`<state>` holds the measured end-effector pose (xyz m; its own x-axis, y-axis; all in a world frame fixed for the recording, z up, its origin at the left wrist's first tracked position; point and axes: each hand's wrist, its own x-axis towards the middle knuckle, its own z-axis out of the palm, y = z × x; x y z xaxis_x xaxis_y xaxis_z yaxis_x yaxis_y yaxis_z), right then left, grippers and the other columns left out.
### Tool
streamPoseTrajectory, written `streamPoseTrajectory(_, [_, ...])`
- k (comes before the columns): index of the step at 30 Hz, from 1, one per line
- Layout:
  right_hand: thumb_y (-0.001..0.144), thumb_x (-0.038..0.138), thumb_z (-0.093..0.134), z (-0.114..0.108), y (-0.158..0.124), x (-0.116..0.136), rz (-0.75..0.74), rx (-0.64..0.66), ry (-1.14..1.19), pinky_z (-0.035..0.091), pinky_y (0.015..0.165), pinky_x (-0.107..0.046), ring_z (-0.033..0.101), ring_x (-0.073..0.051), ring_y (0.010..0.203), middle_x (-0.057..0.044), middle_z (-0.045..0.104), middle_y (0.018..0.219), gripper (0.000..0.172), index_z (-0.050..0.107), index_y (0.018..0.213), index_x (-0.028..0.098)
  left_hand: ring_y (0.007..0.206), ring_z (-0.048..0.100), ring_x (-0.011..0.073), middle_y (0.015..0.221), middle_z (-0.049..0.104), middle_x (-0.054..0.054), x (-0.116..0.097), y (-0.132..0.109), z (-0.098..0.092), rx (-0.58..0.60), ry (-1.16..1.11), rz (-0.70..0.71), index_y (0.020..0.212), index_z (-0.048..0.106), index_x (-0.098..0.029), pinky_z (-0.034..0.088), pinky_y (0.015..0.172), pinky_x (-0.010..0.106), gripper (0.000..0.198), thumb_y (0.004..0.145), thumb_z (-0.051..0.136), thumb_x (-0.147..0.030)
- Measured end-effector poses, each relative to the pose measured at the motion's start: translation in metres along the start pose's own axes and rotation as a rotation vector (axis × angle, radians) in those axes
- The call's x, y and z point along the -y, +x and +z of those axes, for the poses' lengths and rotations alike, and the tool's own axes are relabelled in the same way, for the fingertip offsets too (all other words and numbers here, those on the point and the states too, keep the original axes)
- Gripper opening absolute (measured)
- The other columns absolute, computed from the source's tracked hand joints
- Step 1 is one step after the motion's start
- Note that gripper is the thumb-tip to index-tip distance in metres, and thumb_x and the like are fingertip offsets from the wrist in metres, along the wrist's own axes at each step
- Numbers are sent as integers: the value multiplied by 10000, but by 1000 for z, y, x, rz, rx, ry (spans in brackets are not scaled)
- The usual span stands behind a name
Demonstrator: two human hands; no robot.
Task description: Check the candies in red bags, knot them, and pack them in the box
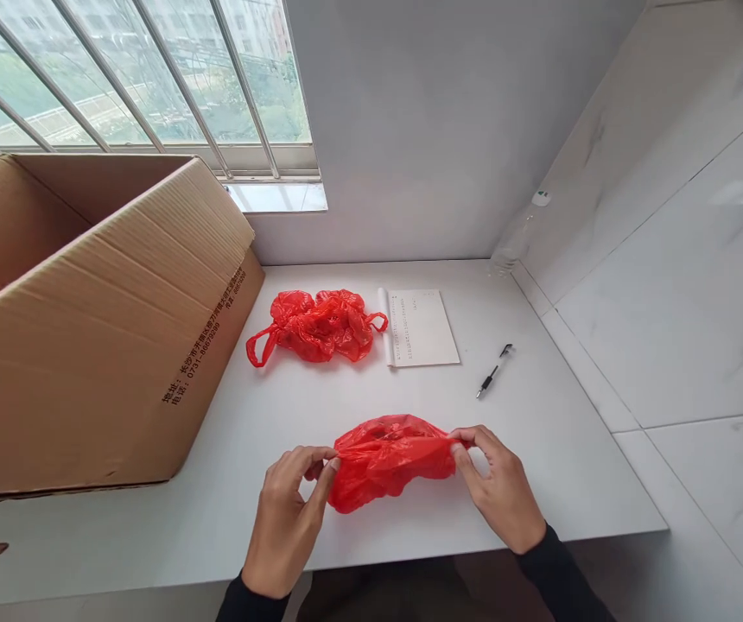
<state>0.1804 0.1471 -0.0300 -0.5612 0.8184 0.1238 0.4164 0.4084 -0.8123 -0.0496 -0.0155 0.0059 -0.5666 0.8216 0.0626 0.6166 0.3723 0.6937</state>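
Observation:
A crumpled red plastic bag (pixel 392 462) lies stretched sideways at the front of the white table. My left hand (pixel 290 510) pinches its left end between thumb and fingers. At the opposite end, my right hand (pixel 496 484) also grips the plastic between thumb and fingertips. Farther back sits a second red plastic bag (pixel 326 326), bunched up with its loop handles out to the left and right; neither hand touches it.
A large open cardboard box (pixel 118 328) fills the left side. Behind my hands are an open notepad (pixel 424 328) and a black pen (pixel 494 371). A clear bottle (pixel 512 246) stands in the back right corner. Tiled wall (pixel 682 285) borders the right.

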Motion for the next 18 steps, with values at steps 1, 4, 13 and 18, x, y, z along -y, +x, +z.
streamPoseTrajectory(1, [1008,335,476,-4,0,2,6,-8,-14,544,852,-356,644,-224,1002,-69,686,1041,204,644,1064,235,749,616,206,794,653,11,-1,0,-2,5,-28,-21,958,684,-292,494,590,309,189,959,547,-421])
streamPoseTrajectory(4, [991,361,514,-2,1,16,-71,35,-47,505,996,-438,580,-261,1178,-92,651,1229,301,587,1262,253,758,617,197,813,642,17,-7,-1,0,26,-100,-50,1030,690,-292,461,502,269,223,961,544,-445])
streamPoseTrajectory(13, [1007,358,489,-2,1,20,26,-3,62,537,812,-325,649,-203,930,-54,689,965,192,632,995,231,841,675,217,931,704,59,4,-5,-6,-169,-102,-205,1054,684,-247,525,539,270,274,957,550,-465])
streamPoseTrajectory(18, [960,332,534,-11,-3,31,27,25,97,521,963,-362,614,-218,1119,-73,645,1202,347,534,1293,234,1263,524,296,1363,567,99,-7,-10,3,-178,19,133,1430,502,-315,546,907,423,548,904,651,-302])
